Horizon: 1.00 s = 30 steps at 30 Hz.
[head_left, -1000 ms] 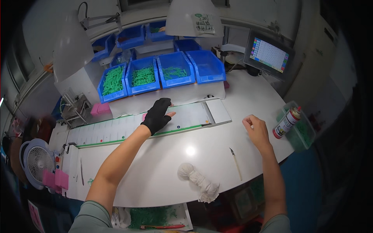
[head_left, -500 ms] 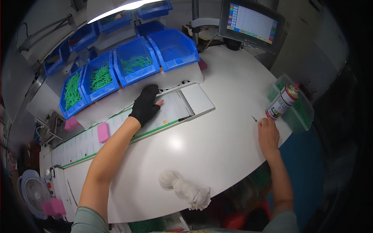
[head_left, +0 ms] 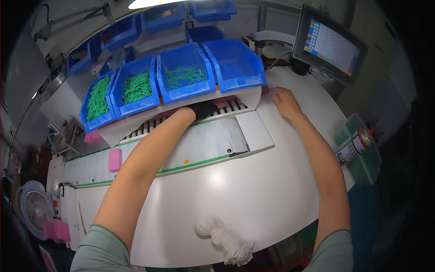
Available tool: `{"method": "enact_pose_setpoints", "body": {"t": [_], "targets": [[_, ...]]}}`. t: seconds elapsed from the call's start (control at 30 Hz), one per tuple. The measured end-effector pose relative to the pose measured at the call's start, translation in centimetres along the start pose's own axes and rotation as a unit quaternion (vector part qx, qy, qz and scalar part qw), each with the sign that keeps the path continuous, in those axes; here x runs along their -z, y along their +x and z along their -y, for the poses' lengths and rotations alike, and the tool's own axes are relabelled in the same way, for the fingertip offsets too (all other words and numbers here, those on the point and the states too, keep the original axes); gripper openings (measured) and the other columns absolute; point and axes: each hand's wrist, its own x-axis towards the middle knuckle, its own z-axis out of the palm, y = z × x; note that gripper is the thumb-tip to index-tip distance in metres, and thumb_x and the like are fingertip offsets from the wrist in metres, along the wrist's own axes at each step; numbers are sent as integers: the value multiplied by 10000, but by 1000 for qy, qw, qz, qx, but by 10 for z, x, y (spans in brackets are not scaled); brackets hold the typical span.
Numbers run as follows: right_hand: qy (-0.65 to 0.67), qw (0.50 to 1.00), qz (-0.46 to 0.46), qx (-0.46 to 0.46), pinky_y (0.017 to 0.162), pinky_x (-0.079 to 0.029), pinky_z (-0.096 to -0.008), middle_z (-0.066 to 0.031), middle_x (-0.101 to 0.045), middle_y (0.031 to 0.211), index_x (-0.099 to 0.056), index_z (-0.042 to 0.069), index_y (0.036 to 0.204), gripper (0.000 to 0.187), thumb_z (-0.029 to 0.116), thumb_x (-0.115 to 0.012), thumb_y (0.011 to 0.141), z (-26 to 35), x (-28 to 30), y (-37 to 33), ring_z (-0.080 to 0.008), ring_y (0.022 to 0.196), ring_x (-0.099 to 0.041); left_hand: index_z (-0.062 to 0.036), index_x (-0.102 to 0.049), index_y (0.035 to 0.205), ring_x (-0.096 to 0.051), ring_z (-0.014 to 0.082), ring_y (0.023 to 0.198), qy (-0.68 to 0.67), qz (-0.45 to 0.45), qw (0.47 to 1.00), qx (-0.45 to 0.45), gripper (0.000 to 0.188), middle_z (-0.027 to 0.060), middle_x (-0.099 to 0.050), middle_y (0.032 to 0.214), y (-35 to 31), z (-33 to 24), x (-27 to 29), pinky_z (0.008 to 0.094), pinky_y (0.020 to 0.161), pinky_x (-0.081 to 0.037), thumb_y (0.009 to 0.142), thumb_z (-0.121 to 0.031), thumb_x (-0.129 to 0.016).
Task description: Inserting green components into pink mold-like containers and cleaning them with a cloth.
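Observation:
My left hand (head_left: 205, 110), in a black glove with bare fingertips, reaches beneath the edge of a white sheet (head_left: 181, 102) hanging below the blue bins. It is over a row of rollers (head_left: 233, 106), beside a long pink piece that shows only in part under the bins. The sheet and the dark glove hide how its fingers are set. My bare right hand (head_left: 286, 105) lies on the white table with fingers stretched out, their tips at the right end of the pink piece (head_left: 265, 89). Nothing shows in its grasp.
Blue bins (head_left: 188, 93) hold green stringy pieces. A conveyor belt (head_left: 204, 140) carries a pink block (head_left: 115, 159). A spray can (head_left: 353, 147) stands by a clear tub (head_left: 371, 167) at right. A white cloth bundle (head_left: 225, 240) lies near the front edge. A monitor (head_left: 331, 45) stands behind.
My right hand has gone from beside the spray can, where a thin dark piece was at its fingers, to the bins' right end. My left hand has moved under the sheet, baring the rollers.

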Motion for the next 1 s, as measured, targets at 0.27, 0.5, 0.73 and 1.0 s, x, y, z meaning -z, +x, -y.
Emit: {"method": "enact_pose_setpoints", "body": {"t": [0.27,0.5,0.73,1.0], "targets": [[81,994,60,51,927,-484,-430,-213,-657,1117,-636,39,1152,498,422,-590,837,-55,-120,122,-396,1090,-599,-25,-571,1235,-596,352,1097,45,38,998,20,617,223,-622,1168,26,-8,-12,392,946,-460,864,-518,-586],[199,976,50,-68,939,-473,-410,-205,-654,1137,-667,70,1121,511,481,-552,840,-58,-152,134,-373,1099,-605,-20,-575,1223,-605,352,1081,75,69,995,10,622,221,-629,1152,13,-23,-4,394,933,-467,859,-524,-589],[-4,984,166,-58,940,-470,-375,-168,-650,1175,-650,59,1150,413,364,-498,915,41,-29,84,-318,1096,-609,-15,-580,1212,-613,352,1064,116,77,990,-10,628,219,-635,1137,-6,-84,8,396,919,-474,854,-531,-591],[128,963,196,-131,916,-476,-311,-132,-680,1127,-675,38,1123,264,116,-523,922,-31,48,-42,-248,1039,-634,71,-581,1099,-613,332,980,188,146,971,11,726,228,-616,985,-52,-242,9,406,823,-490,766,-567,-676]]}}
